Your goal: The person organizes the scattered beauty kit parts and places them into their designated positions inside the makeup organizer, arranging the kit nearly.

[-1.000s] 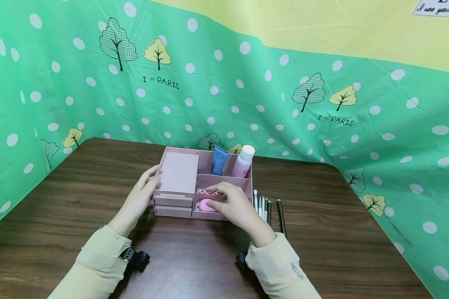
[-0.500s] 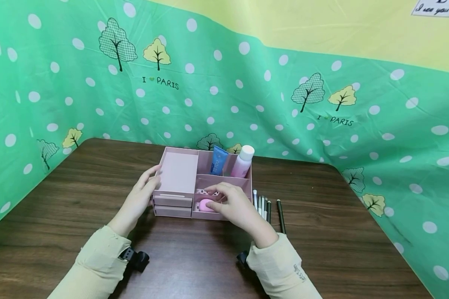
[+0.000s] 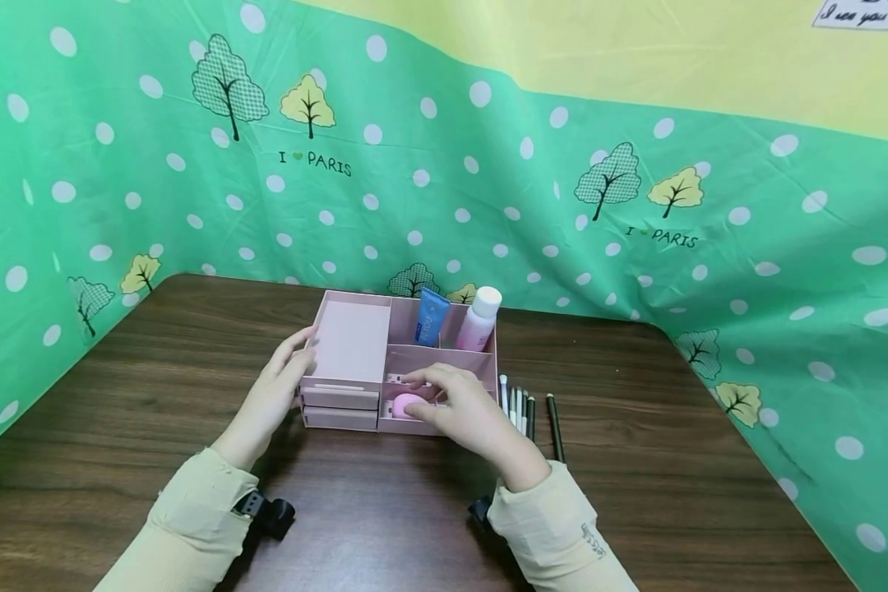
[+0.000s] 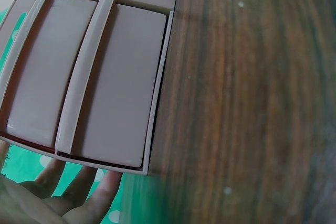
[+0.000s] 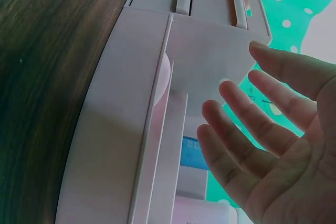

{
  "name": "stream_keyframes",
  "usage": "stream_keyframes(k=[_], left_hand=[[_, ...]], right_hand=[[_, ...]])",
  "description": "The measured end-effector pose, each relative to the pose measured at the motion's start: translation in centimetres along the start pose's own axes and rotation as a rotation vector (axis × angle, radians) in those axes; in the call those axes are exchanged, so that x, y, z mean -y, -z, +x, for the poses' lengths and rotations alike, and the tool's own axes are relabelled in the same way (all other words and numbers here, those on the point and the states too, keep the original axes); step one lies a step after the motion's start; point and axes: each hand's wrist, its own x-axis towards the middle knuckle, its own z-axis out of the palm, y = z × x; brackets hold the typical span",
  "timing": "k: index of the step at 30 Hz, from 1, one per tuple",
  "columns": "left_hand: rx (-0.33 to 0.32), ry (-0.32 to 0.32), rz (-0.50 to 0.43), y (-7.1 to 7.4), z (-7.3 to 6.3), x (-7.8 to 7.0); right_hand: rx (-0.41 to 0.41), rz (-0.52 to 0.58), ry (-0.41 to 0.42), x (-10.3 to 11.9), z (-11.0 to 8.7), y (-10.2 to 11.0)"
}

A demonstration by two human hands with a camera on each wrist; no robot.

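Observation:
A pink desk organizer [image 3: 349, 339] with two small drawers at its left front stands on the table. My left hand [image 3: 268, 399] rests against its left side; in the left wrist view those fingers [image 4: 102, 195] lie along the drawer unit's side wall. My right hand [image 3: 464, 409] hovers over the front right compartments. Its fingers [image 5: 239, 153] are spread and hold nothing in the right wrist view. A round pink thing [image 3: 407, 405] sits in the front compartment below the thumb. Behind it, a small patterned item is mostly hidden by my right hand.
A blue tube [image 3: 432, 317] and a pink bottle with a white cap [image 3: 478, 321] stand in the organizer's back compartments. Several slim pens or brushes [image 3: 515, 407] lie right of it, with a dark one [image 3: 555, 427] apart. A green dotted cloth [image 3: 444, 164] hangs behind the table.
Both hands stay almost in place. The right hand's fingers shift very slightly over the front compartments; the head view drifts a little.

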Motion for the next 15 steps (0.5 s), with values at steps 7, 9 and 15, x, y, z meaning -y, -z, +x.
stream_keyframes(k=[7, 9, 15], left_hand=[[-0.013, 0.002, 0.023, 0.1, 0.2, -0.2], [-0.017, 0.003, 0.023, 0.1, 0.2, -0.3], [-0.014, 0.011, 0.025, 0.2, 0.1, -0.5]], right_hand=[[-0.003, 0.001, -0.022, -0.1, -0.3, 0.6], [-0.004, -0.002, -0.034, 0.0, -0.4, 0.8], [-0.013, -0.015, -0.073, 0.2, -0.5, 1.3]])
